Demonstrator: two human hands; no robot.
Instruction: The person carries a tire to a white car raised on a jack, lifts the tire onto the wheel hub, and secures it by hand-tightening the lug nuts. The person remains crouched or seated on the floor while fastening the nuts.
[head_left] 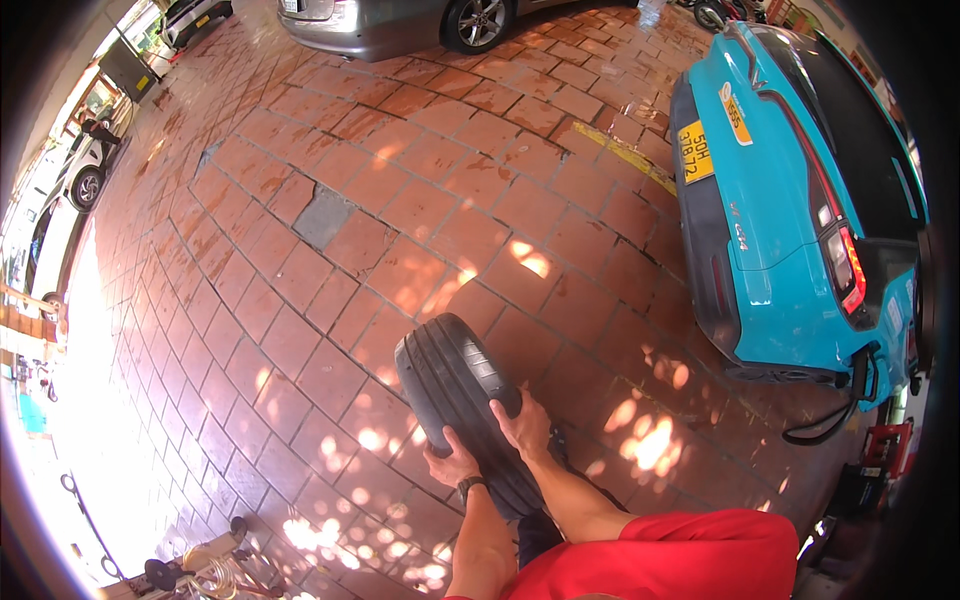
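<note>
A black car tyre (465, 405) stands upright in front of my body, its grooved tread turned toward me. Against its left side, my left hand (452, 460) is closed on the edge, thumb lying over the tread; a dark watch (470, 486) circles that wrist. My right hand (524, 424) grips the opposite edge, a little farther from me, with the thumb on the tread. Most of the fingers are hidden behind the sidewalls. Whether the tyre touches the ground cannot be made out, since its lower part is hidden by my arms and legs.
Red paving tiles (330, 290) spread all around, dappled with sunlight. A turquoise car (780, 220) with an open rear side stands at right. Beyond are a silver car (370, 25) and, far left, a white car (85, 180). Hoses and equipment (215, 570) lie at lower left.
</note>
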